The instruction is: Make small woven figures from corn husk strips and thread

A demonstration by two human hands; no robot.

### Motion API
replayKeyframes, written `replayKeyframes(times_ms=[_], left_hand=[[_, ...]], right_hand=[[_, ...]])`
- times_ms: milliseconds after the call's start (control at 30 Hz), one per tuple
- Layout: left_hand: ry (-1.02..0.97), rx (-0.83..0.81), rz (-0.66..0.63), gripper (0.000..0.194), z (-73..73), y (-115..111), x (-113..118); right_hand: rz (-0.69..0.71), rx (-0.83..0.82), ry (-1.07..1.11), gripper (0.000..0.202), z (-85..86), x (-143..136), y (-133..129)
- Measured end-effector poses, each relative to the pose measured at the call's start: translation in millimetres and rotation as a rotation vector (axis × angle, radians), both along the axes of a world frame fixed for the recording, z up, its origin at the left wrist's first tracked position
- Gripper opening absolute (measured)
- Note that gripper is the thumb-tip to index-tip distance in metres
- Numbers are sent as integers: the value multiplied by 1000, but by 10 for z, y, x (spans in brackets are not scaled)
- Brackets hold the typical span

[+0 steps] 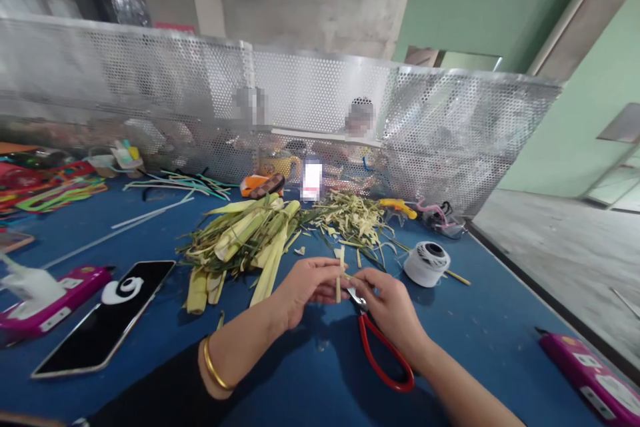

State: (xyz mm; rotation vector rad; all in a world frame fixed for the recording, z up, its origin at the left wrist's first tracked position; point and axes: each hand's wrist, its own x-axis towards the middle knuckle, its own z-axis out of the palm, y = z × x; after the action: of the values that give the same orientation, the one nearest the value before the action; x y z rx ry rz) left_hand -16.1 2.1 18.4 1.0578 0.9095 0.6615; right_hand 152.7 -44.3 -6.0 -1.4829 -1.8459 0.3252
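Near the table's middle, my left hand [314, 279] is closed on a narrow pale-yellow strip of plant husk [339, 280], held nearly upright at its fingertips. My right hand [390, 303] meets it from the right, its thumb and fingers pinched on a thin strand at the husk strip. Part of that strand is hidden by the fingers. Red-handled scissors [385, 360] are below my right hand, their metal blades partly under its fingers. Behind my hands are a pile of husks and leaves [240, 240] and a heap of pale scraps [350, 217].
A spool of white thread [425, 265] stands right of my hands on the blue table [300, 373]. To the left lie a phone [110, 320] and a magenta device [55, 300]; another magenta device [590, 373] is at right. A lit phone [312, 180] leans against a perforated metal screen [320, 90], with people behind.
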Motion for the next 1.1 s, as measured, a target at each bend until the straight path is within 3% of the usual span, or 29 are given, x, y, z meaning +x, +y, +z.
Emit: replayKeyframes(times_ms=[100,200,300,600,767,1100], left_hand=[[90,46,-95,52,24,49,-116],[74,-11,-252,54,63,122,-249],[56,-49,-312,52,58,161,-332],[174,-27,-247,42,-191,17,-214],[184,-8,-194,40,-197,5,-195],[202,17,-209,33,-155,-26,-156]], right_hand=[[63,29,-70,31,77,-35,35],[120,11,-93,28,166,-12,77],[179,-17,-74,27,172,16,102],[208,20,-44,23,-85,-68,11],[129,27,29,22,-82,-87,-4],[68,-129,153,26,-33,-65,0]])
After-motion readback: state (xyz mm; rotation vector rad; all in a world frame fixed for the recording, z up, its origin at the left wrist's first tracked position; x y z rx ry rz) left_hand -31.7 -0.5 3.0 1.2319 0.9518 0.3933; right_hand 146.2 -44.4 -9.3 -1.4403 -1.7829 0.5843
